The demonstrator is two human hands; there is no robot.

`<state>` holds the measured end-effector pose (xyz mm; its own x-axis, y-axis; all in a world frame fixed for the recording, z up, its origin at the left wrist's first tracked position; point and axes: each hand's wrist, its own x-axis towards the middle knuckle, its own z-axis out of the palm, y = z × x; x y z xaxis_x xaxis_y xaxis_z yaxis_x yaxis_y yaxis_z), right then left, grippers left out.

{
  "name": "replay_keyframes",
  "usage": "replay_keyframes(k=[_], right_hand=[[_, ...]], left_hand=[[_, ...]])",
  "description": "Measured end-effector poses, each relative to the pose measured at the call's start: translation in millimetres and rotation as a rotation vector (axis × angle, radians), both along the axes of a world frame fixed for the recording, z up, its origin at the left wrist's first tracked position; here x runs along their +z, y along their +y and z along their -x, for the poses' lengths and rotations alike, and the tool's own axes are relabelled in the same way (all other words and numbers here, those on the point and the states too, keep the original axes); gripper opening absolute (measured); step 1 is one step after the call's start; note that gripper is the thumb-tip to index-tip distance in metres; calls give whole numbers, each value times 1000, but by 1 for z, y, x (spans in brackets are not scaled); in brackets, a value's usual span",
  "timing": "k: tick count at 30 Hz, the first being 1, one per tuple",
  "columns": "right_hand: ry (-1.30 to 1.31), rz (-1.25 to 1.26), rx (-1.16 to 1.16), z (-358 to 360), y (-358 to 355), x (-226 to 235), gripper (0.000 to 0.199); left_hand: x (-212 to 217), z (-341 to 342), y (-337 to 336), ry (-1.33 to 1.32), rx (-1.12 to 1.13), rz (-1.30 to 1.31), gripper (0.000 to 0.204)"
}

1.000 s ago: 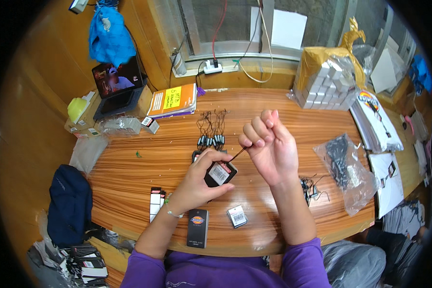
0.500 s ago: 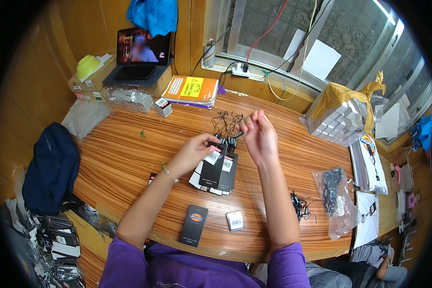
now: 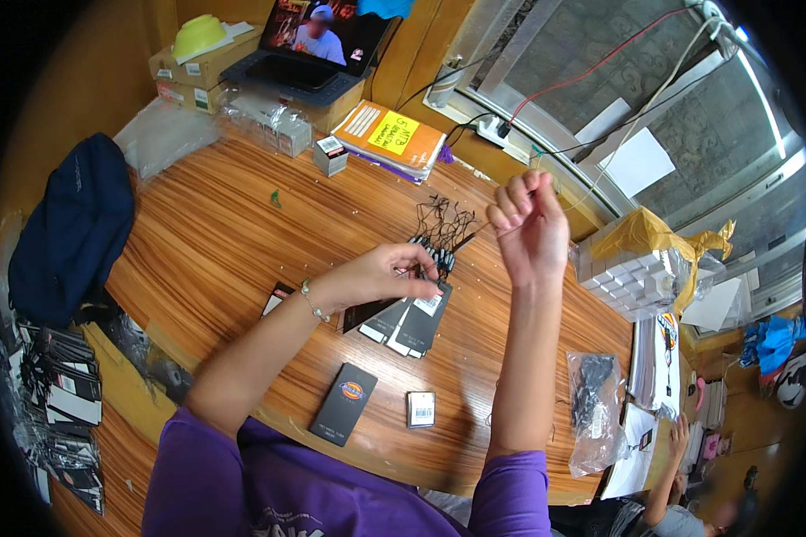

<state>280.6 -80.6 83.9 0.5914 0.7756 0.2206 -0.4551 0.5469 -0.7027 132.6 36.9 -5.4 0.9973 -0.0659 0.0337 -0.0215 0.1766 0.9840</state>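
My left hand (image 3: 390,273) rests on a fan of black hang tags (image 3: 406,319) lying on the wooden table (image 3: 215,242), fingertips pressing the tags' top ends near a bundle of black string loops (image 3: 441,224). My right hand (image 3: 530,225) is raised above the table, fingers pinched on a thin black string that runs down toward the tags. Closer to me lie a single black tag (image 3: 344,404) and a small white tag (image 3: 421,409).
A laptop (image 3: 309,45) on cardboard boxes and an orange notebook (image 3: 392,136) stand at the back. A dark blue bag (image 3: 67,228) lies left. A clear bag of black strings (image 3: 591,407) and a stack of white boxes (image 3: 631,277) sit right. Another person's hand (image 3: 676,438) shows lower right.
The black tag I held up in my left hand is now down on the pile. My right hand stays raised, pulling the string up and to the right. My view has shifted left.
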Motion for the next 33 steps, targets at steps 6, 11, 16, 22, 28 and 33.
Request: replay_keyframes(k=[6,11,16,22,28,33], right_hand=[[-10,116,-14,-25,5,-16,26],[40,219,-82,-36,16,-41,27],[11,339,-97,-45,24,-55,28],[-8,446,-87,-57,34,-63,26],[4,504,-43,-69,45,-87,24],[-18,624,-4,-80,56,-113,21]], left_hand=[[-13,3,0,-91,176,-24,29],[-32,-1,5,42,240,-5,23],[-45,-10,11,82,314,-134,23],[-54,-20,15,106,382,-350,19],[-44,-12,6,-14,537,-791,30],[-25,10,4,127,502,-747,40]])
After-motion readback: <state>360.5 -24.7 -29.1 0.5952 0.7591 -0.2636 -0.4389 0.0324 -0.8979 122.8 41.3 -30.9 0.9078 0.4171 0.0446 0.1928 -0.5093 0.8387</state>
